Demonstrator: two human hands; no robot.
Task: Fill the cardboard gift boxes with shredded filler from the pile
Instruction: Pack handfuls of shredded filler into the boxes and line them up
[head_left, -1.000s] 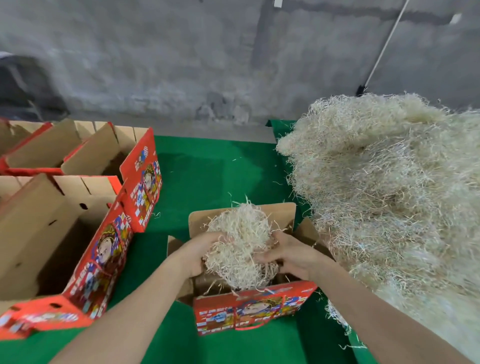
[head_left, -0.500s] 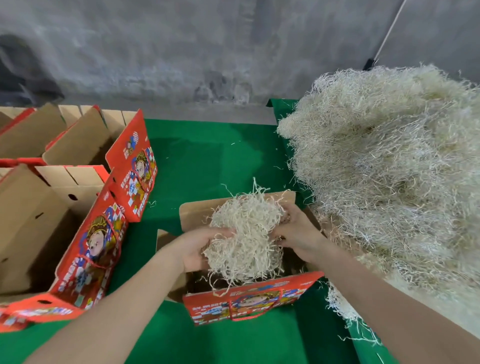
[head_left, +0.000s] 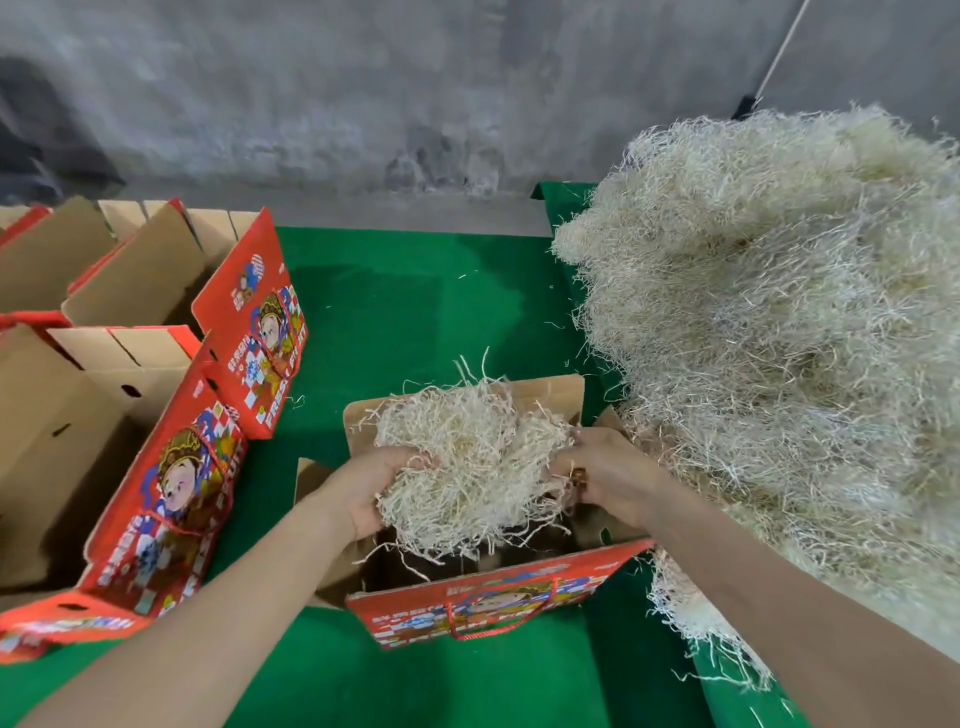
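Grey concrete wall behind, green-covered desk (head_left: 415, 312) below me. My left grip (head_left: 374, 488) and right grip (head_left: 608, 478) both curl their fingers into one clump of filler (head_left: 467, 457), held over the open gift box (head_left: 493, 608) nearest me. The box looks dark and mostly unfilled underneath. The pile (head_left: 779, 338) lies just right of it. The empty boxes (head_left: 78, 441) on the left wait untouched, so I judge most of the work remains.

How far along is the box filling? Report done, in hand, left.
Done: no box looks finished. In hand: left hand and right hand grip a filler clump over the open front box. Left: open boxes at left show no filler; the pile is large.
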